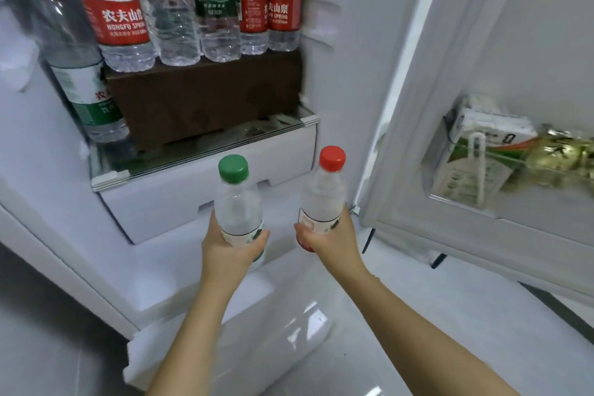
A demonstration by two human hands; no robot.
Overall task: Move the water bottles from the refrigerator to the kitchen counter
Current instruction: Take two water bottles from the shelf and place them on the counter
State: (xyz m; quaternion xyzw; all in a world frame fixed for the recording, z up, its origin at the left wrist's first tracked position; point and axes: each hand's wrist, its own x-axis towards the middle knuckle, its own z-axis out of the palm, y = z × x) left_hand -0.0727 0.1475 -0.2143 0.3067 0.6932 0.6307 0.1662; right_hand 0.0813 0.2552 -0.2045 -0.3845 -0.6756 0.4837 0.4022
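Note:
My left hand [229,251] grips a clear water bottle with a green cap [237,199] around its lower half. A second bottle with a red cap [324,193] stands upright in my right hand [328,239], which holds it by the label. Both bottles are out in front of the open refrigerator, below its glass shelf [205,151]. Several more water bottles [180,10] with red or green labels stand in a row on a brown cardboard box [205,96] inside. One green-labelled bottle [80,74] stands at the left beside the box.
The refrigerator door [482,74] hangs open to the right, its bin holding a carton [472,151] and a gold packet [559,154]. A white drawer [209,190] sits under the glass shelf. Glossy white floor [418,315] lies below.

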